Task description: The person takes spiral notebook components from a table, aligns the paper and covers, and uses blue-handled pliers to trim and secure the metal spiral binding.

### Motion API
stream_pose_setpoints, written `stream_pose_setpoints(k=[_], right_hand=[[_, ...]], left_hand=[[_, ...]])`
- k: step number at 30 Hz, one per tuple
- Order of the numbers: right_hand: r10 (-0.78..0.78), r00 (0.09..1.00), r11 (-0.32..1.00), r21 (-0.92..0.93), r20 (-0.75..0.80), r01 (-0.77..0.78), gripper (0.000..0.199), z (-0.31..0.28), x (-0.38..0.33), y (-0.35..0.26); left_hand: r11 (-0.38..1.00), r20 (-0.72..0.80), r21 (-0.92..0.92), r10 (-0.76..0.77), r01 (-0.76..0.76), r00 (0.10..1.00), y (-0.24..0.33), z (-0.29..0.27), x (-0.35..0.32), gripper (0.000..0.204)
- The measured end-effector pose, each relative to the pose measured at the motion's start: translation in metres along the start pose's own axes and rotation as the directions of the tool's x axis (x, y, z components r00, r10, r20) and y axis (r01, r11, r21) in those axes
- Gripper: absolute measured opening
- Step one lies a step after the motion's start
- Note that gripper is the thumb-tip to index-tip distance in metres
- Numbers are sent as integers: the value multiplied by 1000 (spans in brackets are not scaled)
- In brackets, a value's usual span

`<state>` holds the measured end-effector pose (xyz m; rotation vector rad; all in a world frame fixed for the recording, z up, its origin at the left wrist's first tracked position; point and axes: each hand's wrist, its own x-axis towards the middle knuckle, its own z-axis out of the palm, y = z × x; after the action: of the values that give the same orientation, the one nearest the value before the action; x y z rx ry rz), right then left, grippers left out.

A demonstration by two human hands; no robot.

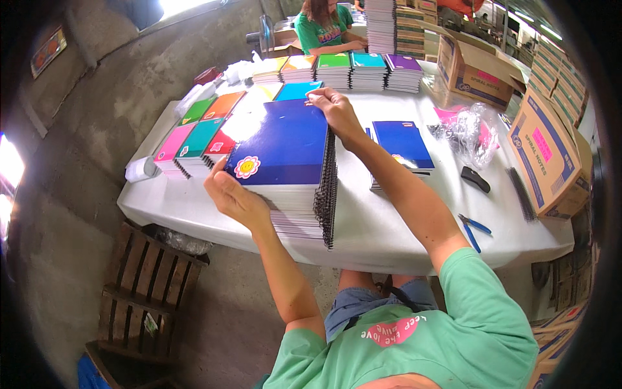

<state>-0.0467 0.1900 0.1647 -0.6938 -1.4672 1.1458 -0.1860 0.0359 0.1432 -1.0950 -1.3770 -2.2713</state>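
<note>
A tall stack of blue spiral notebooks (291, 146) stands at the table's near edge, black coil bindings along its right side and a flower sticker on the top cover. My left hand (236, 198) grips the near left corner of the top notebook, thumb by the cover. At the far right corner, my right hand (335, 113) has its fingers pinched on the same notebook's edge. Whether that notebook is lifted off the stack I cannot tell. To the right lies a lower pile of blue notebooks (398, 144), under my right forearm.
Stacks of colored notebooks (201, 139) fill the left, and more (368, 68) line the far side. On the right are blue-handled cutters (475, 230), a black stapler-like tool (475, 179), clear plastic wrap (476, 133) and cardboard boxes (551, 152). A person in green (324, 32) sits across.
</note>
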Motion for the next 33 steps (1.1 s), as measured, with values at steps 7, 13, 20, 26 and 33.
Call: stream_pose_setpoints(k=[7,13,20,26,33], right_hand=[[-282,944,874,-452,-174,178,68,-59,7,27],[240,821,317,-758,-518,-570,94,-273,-63,118],[297,804,424,-684,-514,-594,37,-311,-106,84],[182,909,943,-196,-375,-270,22,-277,-191,-1],[57,873,987,-102,-485,-121,13,-264,-261,-30]], left_hand=[[991,-140,77,119,-109,983,-18,-34,8,68],[938,-410,-71,281,-338,868,70,-65,-19,48],[623,111,-704,572,-343,813,128,4,-123,48],[590,794,-83,-448,803,411,76,80,-186,72],[564,903,-131,-271,815,333,83,143,-204,41]])
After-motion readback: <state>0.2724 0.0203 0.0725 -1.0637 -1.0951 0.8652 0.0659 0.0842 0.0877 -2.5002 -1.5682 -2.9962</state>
